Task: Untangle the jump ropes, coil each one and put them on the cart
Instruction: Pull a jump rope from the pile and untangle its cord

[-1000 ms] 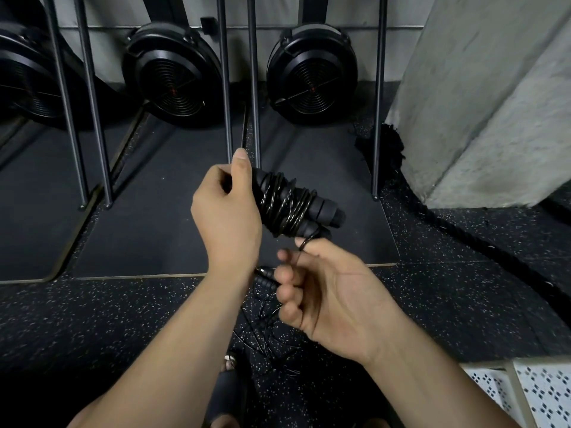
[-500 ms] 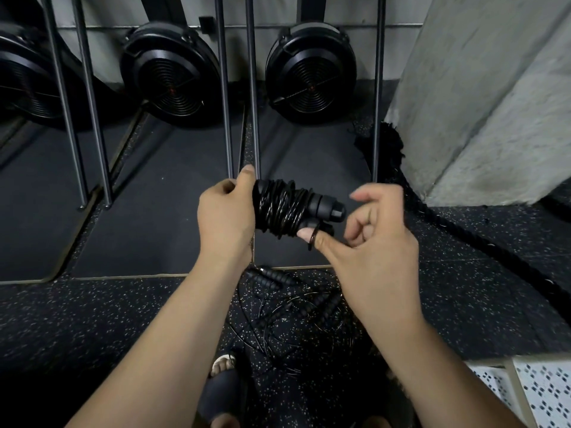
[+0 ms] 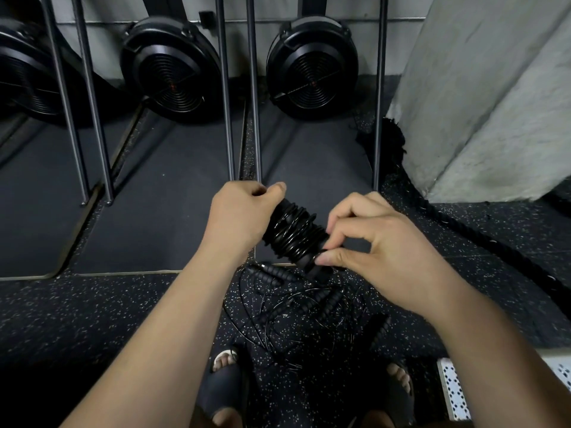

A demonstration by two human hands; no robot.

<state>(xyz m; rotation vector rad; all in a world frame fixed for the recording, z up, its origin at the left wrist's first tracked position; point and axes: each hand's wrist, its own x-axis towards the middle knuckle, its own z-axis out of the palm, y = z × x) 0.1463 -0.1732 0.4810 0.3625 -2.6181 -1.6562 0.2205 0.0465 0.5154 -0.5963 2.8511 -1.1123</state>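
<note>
A black jump rope [image 3: 293, 233] is wound tightly around its two handles, held in the air in front of me. My left hand [image 3: 239, 216] grips the upper end of that bundle. My right hand [image 3: 374, 239] pinches the thin cord at the bundle's lower end, thumb and fingers closed on it. Below, on the speckled floor, lies a tangle of more black jump ropes [image 3: 306, 307] with ribbed handles and thin loose cords. A corner of the white perforated cart [image 3: 454, 387] shows at the lower right.
Two black fan-wheel machines [image 3: 312, 69] stand at the back behind upright metal bars [image 3: 227, 97]. A concrete pillar [image 3: 482, 97] rises at the right, with a thick black battle rope [image 3: 494, 248] along the floor. My sandalled feet [image 3: 224, 384] flank the tangle.
My right hand has come over from under the bundle to its lower end, closing on the cord. The bundle has tilted and dropped a little lower.
</note>
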